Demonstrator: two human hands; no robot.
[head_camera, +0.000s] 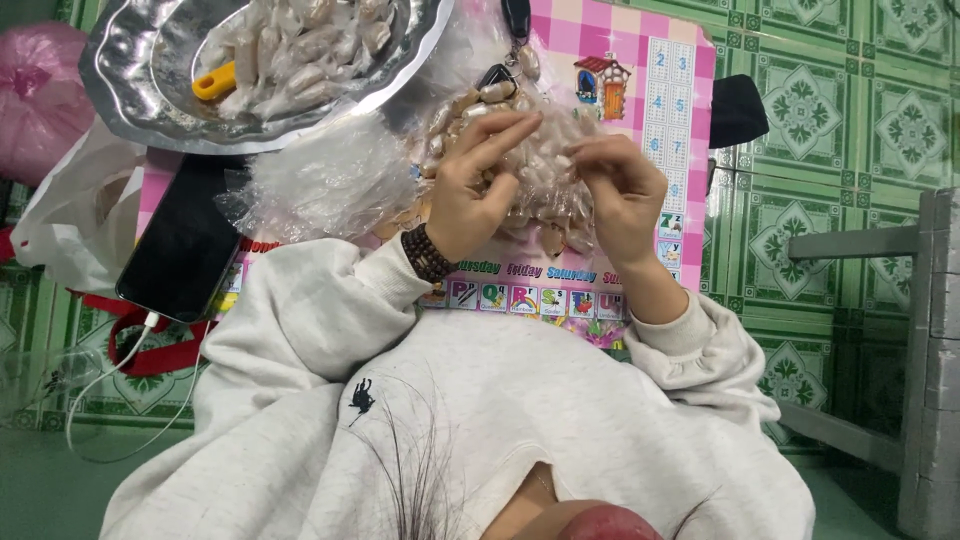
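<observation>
While we looked down over a pale grey sweatshirt (480, 420), we saw both hands raised above a heap of wrapped sweets (520, 165) lying on a pink children's board (640, 90). The left hand (475, 190), with a dark bead bracelet (428, 253) at the wrist, had its fingers curled with the index stretched out toward the right; it pinched something small in clear wrap, though we could not tell exactly what. The right hand (620, 190) was bent at the knuckles, its fingertips closed on a small wrapped sweet (562, 160) between the two hands, just above the heap. To the left of the heap lay crumpled clear plastic wrappers (320, 185). Beyond them stood a silver metal tray (130, 80) holding more wrapped sweets and a yellow handle (213, 82). A black phone (185, 240) lay at the board's left edge with a white cable (110, 375) plugged in. Green patterned floor tiles (830, 120) surrounded everything.
</observation>
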